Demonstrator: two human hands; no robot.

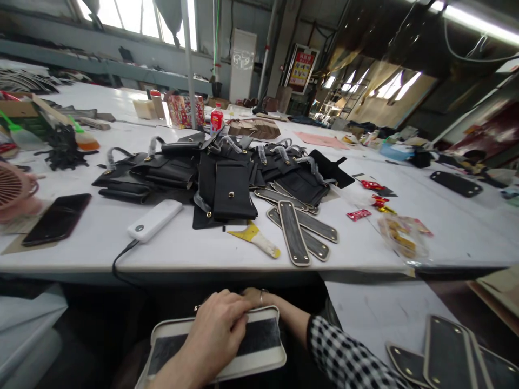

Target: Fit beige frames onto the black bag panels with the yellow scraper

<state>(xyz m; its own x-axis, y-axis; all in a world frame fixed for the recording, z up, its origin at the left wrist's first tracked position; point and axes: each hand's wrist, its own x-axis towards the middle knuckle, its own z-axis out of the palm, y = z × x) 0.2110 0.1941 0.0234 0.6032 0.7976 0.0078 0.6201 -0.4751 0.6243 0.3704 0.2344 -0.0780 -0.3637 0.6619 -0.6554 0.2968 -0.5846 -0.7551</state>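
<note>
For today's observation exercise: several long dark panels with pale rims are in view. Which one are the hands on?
The panel below the table edge, under the left hand and right hand; the others lie untouched.

I count two hands of mine, my left hand [217, 332] and my right hand [255, 297], both on one cream-edged panel [259, 354] below the table's near edge. On the table [121, 243] lie one phone [57, 218], one white power bank [154, 219], one red-capped bottle [216, 119], one pink fan [12, 189] and one yellow scraper [254, 238]. About four grey oblong strips [292, 231] fan out near the near edge. The black pieces in the pile [227, 178] overlap too much to count.
</note>
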